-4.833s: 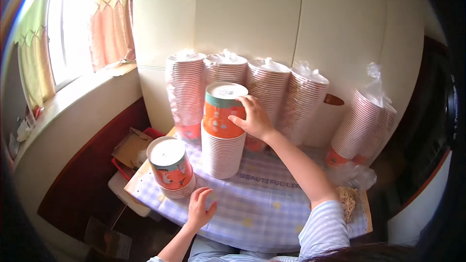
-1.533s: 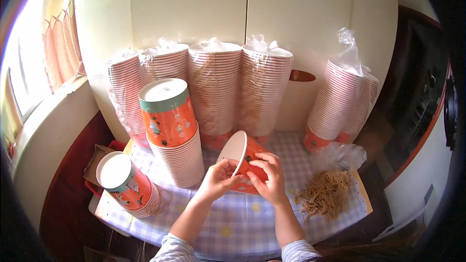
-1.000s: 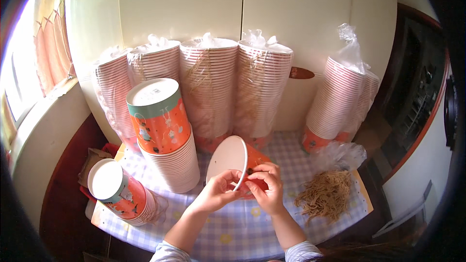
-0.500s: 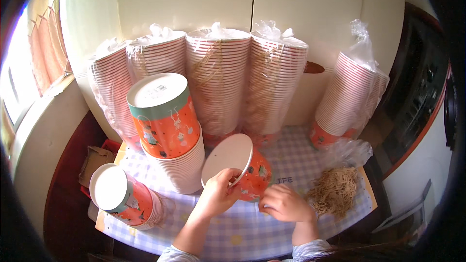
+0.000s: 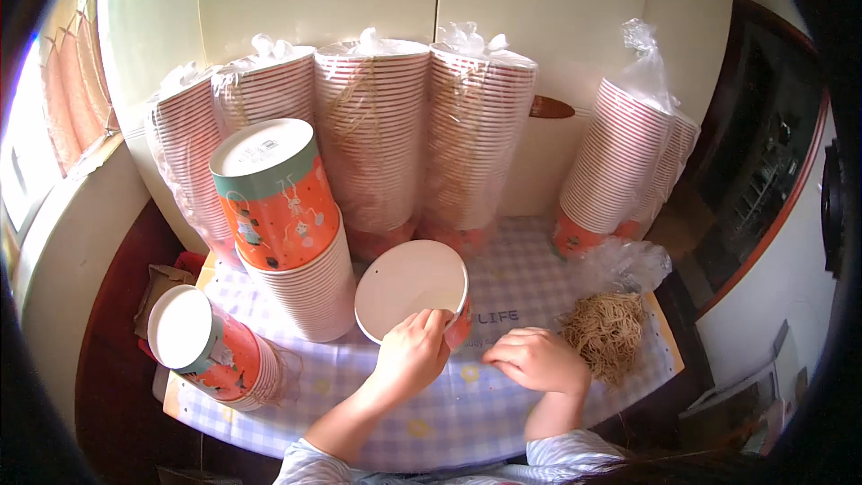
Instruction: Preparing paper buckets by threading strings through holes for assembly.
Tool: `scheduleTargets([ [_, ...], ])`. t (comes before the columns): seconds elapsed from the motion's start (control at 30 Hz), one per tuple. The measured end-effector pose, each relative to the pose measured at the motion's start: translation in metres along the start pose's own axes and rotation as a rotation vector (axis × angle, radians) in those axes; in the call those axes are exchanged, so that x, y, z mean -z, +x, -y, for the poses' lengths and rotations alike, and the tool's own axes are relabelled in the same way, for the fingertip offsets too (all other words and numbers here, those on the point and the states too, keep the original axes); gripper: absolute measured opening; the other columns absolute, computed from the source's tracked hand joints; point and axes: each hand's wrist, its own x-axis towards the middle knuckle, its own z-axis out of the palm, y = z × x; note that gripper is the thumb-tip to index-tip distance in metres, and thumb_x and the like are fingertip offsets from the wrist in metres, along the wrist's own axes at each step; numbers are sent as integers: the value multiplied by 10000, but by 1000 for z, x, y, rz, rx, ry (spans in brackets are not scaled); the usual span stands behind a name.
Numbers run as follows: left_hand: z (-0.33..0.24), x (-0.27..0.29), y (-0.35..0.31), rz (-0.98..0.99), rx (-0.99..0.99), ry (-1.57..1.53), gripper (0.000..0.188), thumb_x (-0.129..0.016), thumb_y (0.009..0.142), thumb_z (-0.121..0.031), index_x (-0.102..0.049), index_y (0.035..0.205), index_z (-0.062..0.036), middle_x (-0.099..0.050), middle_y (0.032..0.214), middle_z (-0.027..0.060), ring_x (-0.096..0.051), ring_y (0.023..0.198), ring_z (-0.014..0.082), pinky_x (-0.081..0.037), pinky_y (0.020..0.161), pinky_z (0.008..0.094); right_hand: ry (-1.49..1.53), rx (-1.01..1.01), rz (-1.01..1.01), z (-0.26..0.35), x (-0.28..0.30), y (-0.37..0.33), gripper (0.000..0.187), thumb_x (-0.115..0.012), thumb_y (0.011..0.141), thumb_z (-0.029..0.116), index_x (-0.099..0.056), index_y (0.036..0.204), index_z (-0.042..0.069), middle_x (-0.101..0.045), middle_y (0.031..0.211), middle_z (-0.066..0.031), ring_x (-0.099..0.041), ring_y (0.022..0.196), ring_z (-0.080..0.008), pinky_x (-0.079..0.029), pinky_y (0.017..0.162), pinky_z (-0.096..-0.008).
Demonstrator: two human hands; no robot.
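A paper bucket (image 5: 406, 287), white inside with an orange printed wall, is tipped so its mouth faces me in the middle of the table. My left hand (image 5: 413, 352) grips its right rim, thumb and fingers closed over the edge. Just right of it, apart from the bucket, my right hand (image 5: 539, 359) hovers with fingers curled and pressed together; whether anything thin is in them is hidden. Beside that hand lies a heap of tan string (image 5: 606, 337). Left of the bucket rises a stack of upside-down buckets (image 5: 287, 224), orange and green on top.
A shorter bucket stack (image 5: 211, 346) leans at the left front. Tall bagged bucket stacks (image 5: 373, 135) line the back, with another bagged pair (image 5: 620, 153) at back right. Crumpled clear plastic (image 5: 624, 262) lies behind the string. A checked cloth (image 5: 359, 422) covers the table.
The held bucket has turned, so its mouth faces me more and less of its printed side shows. My right hand has drawn away from its wall. The whole view has shifted slightly.
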Motion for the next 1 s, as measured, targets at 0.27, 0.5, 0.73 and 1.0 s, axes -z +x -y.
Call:
scheduleTargets([
  [0.27, -14, -33, -6, 92, -128, 124, 129, -568, 771, -129, -508, 829, -30, -560, 685, 99, -587, 663, 257, -474, 572, 359, 49, -272, -378, -8, 31, -26, 116, -609, 788, 141, -626, 888, 85, -617, 783, -82, -598, 716, -246, -473, 645, -344],
  [0.5, -10, -56, -15, 139, -152, 192, 59, -550, 751, -97, -531, 785, -53, -568, 668, 80, -598, 627, 233, -488, 549, 344, 2, -735, -81, -119, -2, -40, 142, -599, 750, 147, -667, 870, 117, -647, 909, -71, -610, 857, -258, -473, 757, -369],
  [0.73, 1, -60, -13, 170, -64, 297, 129, -586, 804, -190, -576, 761, -68, -604, 700, 66, -612, 663, 220, -495, 574, 339, -176, -1011, 429, -150, -31, -30, 220, -717, 586, 201, -693, 796, 139, -661, 842, -70, -626, 821, -228, -484, 727, -342],
  [1.0, 4, -55, -10, 163, -32, 286, 141, -583, 808, -202, -572, 765, -69, -607, 708, 65, -616, 670, 220, -496, 566, 336, -273, -982, 640, -148, -46, -26, 439, -764, 577, 263, -650, 961, 85, -634, 995, -102, -606, 915, -265, -483, 786, -363],
])
